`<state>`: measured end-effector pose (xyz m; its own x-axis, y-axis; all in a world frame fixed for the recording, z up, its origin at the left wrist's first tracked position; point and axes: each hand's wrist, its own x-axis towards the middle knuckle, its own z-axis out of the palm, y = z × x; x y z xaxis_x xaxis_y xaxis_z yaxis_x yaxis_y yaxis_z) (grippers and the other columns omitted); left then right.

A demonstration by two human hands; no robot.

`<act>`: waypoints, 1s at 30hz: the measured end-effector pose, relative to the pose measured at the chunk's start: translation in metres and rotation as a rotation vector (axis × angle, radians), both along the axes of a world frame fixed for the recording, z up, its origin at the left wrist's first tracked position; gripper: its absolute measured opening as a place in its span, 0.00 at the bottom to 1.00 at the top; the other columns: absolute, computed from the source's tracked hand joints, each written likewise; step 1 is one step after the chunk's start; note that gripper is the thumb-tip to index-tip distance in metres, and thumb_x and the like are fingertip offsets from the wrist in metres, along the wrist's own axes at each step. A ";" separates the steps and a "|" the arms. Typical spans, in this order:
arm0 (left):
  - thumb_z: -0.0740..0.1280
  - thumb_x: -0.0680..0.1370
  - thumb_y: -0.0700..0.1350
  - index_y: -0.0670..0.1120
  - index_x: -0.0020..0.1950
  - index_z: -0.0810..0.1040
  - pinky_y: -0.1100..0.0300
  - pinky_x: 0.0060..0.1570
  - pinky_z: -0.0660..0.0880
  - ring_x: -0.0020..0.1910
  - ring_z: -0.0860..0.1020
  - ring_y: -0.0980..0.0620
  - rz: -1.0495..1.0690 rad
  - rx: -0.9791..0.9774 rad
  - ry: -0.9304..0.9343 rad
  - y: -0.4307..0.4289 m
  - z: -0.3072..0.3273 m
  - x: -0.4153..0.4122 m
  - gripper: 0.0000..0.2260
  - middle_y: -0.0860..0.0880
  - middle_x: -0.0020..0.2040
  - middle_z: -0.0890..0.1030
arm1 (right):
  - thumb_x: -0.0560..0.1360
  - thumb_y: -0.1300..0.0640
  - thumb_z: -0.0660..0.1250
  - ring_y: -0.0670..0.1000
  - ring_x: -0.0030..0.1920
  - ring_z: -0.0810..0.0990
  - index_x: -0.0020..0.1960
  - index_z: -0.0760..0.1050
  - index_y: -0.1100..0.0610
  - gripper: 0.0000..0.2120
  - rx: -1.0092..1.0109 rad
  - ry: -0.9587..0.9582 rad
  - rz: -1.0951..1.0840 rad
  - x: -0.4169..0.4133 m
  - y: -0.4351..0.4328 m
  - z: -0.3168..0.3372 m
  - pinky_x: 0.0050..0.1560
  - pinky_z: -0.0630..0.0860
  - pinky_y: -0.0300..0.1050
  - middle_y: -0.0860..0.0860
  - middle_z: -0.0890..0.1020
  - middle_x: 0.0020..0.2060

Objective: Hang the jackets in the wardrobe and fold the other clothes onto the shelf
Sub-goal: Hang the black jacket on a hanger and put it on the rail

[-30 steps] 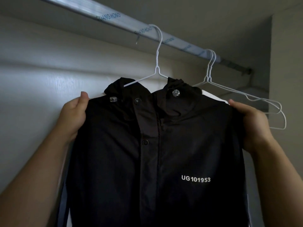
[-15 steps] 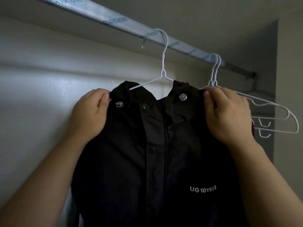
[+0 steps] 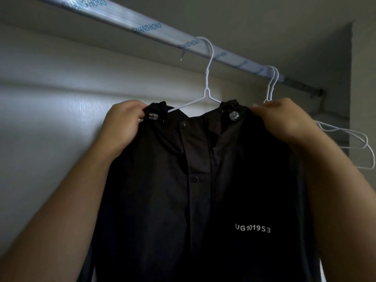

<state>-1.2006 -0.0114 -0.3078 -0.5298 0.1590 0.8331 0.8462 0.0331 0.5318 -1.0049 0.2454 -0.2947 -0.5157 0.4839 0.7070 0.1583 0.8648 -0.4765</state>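
Head view — raised hands (image 3: 124, 123) (image 3: 284, 122) pinch jacket (image 3: 173, 200) collar.

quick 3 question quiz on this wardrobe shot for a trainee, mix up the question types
1. True or false: the black jacket hangs on a white hanger hooked over the rail.
2. What do the left hand and right hand grip? A the rail; B the jacket's shoulders beside the collar; C a shoe.
3. Fill in: the chest print reads UG____.

Key: 1 true; 2 B; 3 101953.
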 end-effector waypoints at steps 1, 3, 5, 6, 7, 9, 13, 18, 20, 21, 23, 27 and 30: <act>0.58 0.69 0.39 0.49 0.38 0.85 0.64 0.36 0.76 0.37 0.81 0.55 -0.112 0.034 -0.110 -0.003 0.006 -0.001 0.15 0.53 0.40 0.85 | 0.81 0.50 0.59 0.54 0.41 0.77 0.48 0.80 0.61 0.17 -0.030 -0.038 -0.020 0.000 0.000 0.008 0.35 0.68 0.43 0.62 0.81 0.50; 0.60 0.68 0.40 0.48 0.34 0.85 0.64 0.35 0.78 0.33 0.81 0.52 -0.250 -0.056 -0.336 -0.010 0.019 -0.006 0.14 0.49 0.41 0.85 | 0.81 0.44 0.57 0.56 0.53 0.79 0.59 0.78 0.58 0.21 -0.171 -0.077 0.038 0.000 -0.001 0.020 0.48 0.74 0.47 0.62 0.78 0.63; 0.65 0.75 0.50 0.48 0.35 0.85 0.58 0.45 0.80 0.39 0.83 0.48 -0.290 -0.258 -0.508 -0.010 0.035 -0.012 0.13 0.44 0.44 0.85 | 0.80 0.32 0.55 0.57 0.72 0.71 0.73 0.71 0.55 0.33 -0.275 -0.124 0.181 -0.004 -0.010 0.031 0.72 0.66 0.53 0.56 0.71 0.74; 0.68 0.75 0.58 0.47 0.40 0.87 0.54 0.50 0.79 0.44 0.85 0.47 -0.275 -0.378 -0.569 -0.007 0.042 -0.015 0.16 0.43 0.47 0.86 | 0.78 0.29 0.55 0.56 0.73 0.70 0.75 0.70 0.53 0.36 -0.294 -0.170 0.224 -0.008 -0.015 0.036 0.74 0.63 0.53 0.54 0.71 0.74; 0.70 0.73 0.64 0.46 0.45 0.88 0.52 0.51 0.79 0.48 0.85 0.46 -0.256 -0.480 -0.614 -0.002 0.049 -0.016 0.21 0.44 0.49 0.86 | 0.76 0.28 0.58 0.56 0.70 0.73 0.72 0.72 0.50 0.34 -0.306 -0.217 0.235 -0.012 -0.019 0.040 0.73 0.66 0.52 0.52 0.74 0.71; 0.72 0.71 0.66 0.47 0.47 0.88 0.52 0.49 0.81 0.50 0.86 0.46 -0.268 -0.599 -0.683 0.010 0.058 -0.014 0.23 0.44 0.51 0.86 | 0.71 0.31 0.68 0.54 0.58 0.82 0.56 0.83 0.50 0.25 -0.374 -0.300 0.244 -0.019 -0.018 0.046 0.65 0.74 0.52 0.49 0.83 0.59; 0.76 0.68 0.51 0.43 0.43 0.87 0.54 0.45 0.83 0.40 0.85 0.46 -0.352 -0.695 -0.738 0.022 0.066 -0.008 0.12 0.42 0.43 0.85 | 0.70 0.53 0.73 0.62 0.51 0.86 0.41 0.87 0.60 0.10 -0.485 -0.417 0.271 -0.025 -0.012 0.050 0.61 0.79 0.60 0.60 0.87 0.47; 0.75 0.72 0.51 0.41 0.41 0.87 0.55 0.35 0.82 0.36 0.85 0.46 -0.345 -0.572 -0.759 0.024 0.067 -0.010 0.12 0.41 0.41 0.85 | 0.75 0.61 0.70 0.62 0.56 0.84 0.59 0.82 0.63 0.14 -0.466 -0.408 0.281 -0.029 -0.011 0.054 0.64 0.77 0.63 0.61 0.85 0.52; 0.71 0.78 0.50 0.42 0.32 0.85 0.59 0.28 0.79 0.30 0.83 0.48 -0.286 -0.484 -0.721 0.028 0.068 -0.013 0.17 0.42 0.36 0.84 | 0.75 0.64 0.67 0.62 0.56 0.83 0.59 0.80 0.66 0.13 -0.454 -0.354 0.252 -0.033 -0.014 0.058 0.65 0.76 0.62 0.62 0.85 0.53; 0.69 0.79 0.44 0.42 0.27 0.83 0.62 0.23 0.77 0.25 0.81 0.50 -0.199 -0.482 -0.666 0.030 0.068 -0.013 0.21 0.43 0.31 0.82 | 0.76 0.65 0.66 0.62 0.55 0.83 0.57 0.80 0.67 0.12 -0.458 -0.341 0.230 -0.035 -0.015 0.060 0.65 0.76 0.60 0.62 0.84 0.53; 0.66 0.79 0.36 0.41 0.21 0.78 0.66 0.16 0.68 0.17 0.75 0.53 0.016 -0.574 -0.530 0.031 0.066 -0.014 0.24 0.46 0.21 0.77 | 0.77 0.63 0.64 0.59 0.51 0.82 0.54 0.78 0.63 0.08 -0.491 -0.339 0.206 -0.040 -0.018 0.064 0.61 0.79 0.55 0.62 0.82 0.49; 0.67 0.77 0.34 0.39 0.30 0.80 0.62 0.19 0.73 0.19 0.77 0.50 0.067 -0.714 -0.487 0.030 0.069 -0.011 0.15 0.44 0.24 0.79 | 0.79 0.60 0.65 0.53 0.38 0.77 0.44 0.76 0.58 0.06 -0.388 -0.363 0.177 -0.045 -0.020 0.065 0.43 0.76 0.47 0.55 0.79 0.39; 0.67 0.75 0.30 0.41 0.31 0.84 0.54 0.26 0.79 0.27 0.81 0.45 0.036 -0.661 -0.429 0.026 0.070 -0.014 0.15 0.40 0.32 0.82 | 0.81 0.63 0.62 0.53 0.37 0.73 0.39 0.71 0.58 0.11 -0.247 -0.385 0.090 -0.045 -0.018 0.065 0.49 0.76 0.49 0.54 0.74 0.38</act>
<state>-1.2141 0.0145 -0.2383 -0.7977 0.5270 0.2932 0.5640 0.4795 0.6723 -1.0498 0.2277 -0.2300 -0.7660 0.5546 0.3250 0.2933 0.7515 -0.5909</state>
